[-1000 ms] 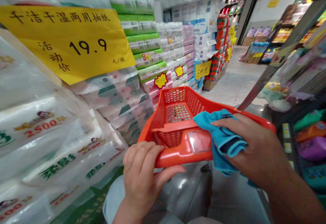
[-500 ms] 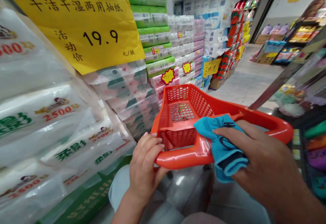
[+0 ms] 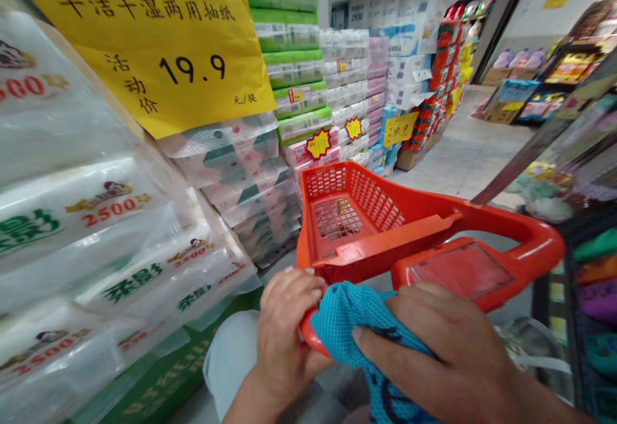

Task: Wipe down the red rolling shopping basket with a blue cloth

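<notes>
A red plastic shopping cart [image 3: 385, 238] with a perforated basket stands right in front of me. My left hand [image 3: 286, 321] is closed around the left end of its handle. In my right hand [image 3: 443, 347] is a bunched blue mesh cloth [image 3: 351, 321] with dark markings. The cloth lies against the left part of the handle, beside the left fingers, and covers that stretch of it. A flat red panel [image 3: 463, 270] on the handle is exposed.
Wrapped tissue packs [image 3: 110, 199] are stacked close on the left, below a yellow price sign [image 3: 159, 58]. Further stacks [image 3: 294, 51] line the aisle ahead. Grey floor [image 3: 443, 135] runs beyond the cart. Shelving with colourful goods [image 3: 598, 282] borders the right, and a slanted metal post [image 3: 530, 154] stands nearby.
My right hand has moved the cloth left and toward me along the handle, up against my left hand. The handle's flat panel has come into view. The cart has turned slightly.
</notes>
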A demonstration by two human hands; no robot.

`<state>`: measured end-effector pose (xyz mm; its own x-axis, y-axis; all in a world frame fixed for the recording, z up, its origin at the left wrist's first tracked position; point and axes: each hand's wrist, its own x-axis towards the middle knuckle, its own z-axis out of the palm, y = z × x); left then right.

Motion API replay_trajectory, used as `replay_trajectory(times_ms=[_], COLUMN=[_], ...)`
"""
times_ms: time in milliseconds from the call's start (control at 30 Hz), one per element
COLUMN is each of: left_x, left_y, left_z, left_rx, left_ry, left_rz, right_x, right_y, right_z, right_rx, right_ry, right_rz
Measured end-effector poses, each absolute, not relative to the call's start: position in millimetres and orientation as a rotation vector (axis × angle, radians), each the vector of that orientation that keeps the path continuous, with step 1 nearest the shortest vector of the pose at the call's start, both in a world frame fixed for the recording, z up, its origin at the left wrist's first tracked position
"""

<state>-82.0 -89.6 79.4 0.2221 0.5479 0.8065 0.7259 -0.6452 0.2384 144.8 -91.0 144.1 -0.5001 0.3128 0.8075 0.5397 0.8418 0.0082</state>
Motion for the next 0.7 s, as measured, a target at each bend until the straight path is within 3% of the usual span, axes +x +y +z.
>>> replay_trajectory(times_ms=[100, 233, 467, 700], left_x=[-91, -87, -48, -8], left_y=[-73, -62, -67, -88], left_z=[89, 90, 84, 77], left_rx=[-2.523, -2.615, -2.403, -2.318], left_ry=[-1.059, -0.903, -0.854, -1.061], left_rz=[-1.313, -1.230, -1.369, -1.321], right_x=[199, 242, 241, 235], right_y=[-91, -82, -63, -81], right_z=[137, 134, 141, 136], right_rx=[-0.767, -1.236, -1.235, -1.234], right_ry=[-2.217, -1.834, -1.690, -1.884], right_rz=[-0.331, -0.352, -0.383, -0.308])
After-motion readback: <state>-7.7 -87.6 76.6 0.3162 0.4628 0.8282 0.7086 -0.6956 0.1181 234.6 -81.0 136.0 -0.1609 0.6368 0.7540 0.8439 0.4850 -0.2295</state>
